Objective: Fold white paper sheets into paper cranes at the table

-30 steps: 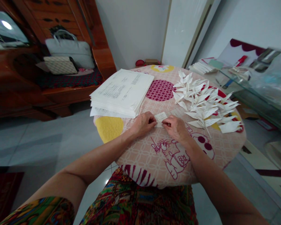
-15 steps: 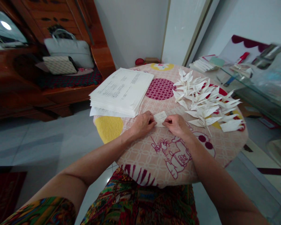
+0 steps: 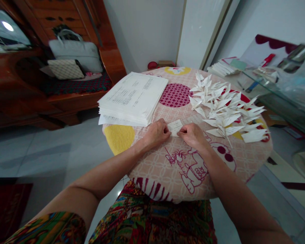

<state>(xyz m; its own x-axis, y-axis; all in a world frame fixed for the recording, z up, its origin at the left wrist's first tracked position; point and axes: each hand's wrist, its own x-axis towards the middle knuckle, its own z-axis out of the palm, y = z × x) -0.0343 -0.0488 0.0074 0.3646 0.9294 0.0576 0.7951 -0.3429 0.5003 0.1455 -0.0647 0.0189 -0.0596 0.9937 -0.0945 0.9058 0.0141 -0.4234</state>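
A small folded piece of printed paper lies on the cloth-covered round table in front of me. My left hand pinches its left edge, fingers closed. At the opposite edge my right hand grips the paper between thumb and fingers. Beyond my left hand stands a thick stack of printed sheets. Many folded white paper cranes crowd together to the right of my right hand. My fingers cover both ends of the small paper.
A glass-topped shelf at the right holds papers and a red marker. To the left is a wooden bench with a grey handbag and a checked pouch. A red bowl sits behind the table.
The view has shifted slightly. Both hands keep their hold on the folded paper, with hardly any visible movement.
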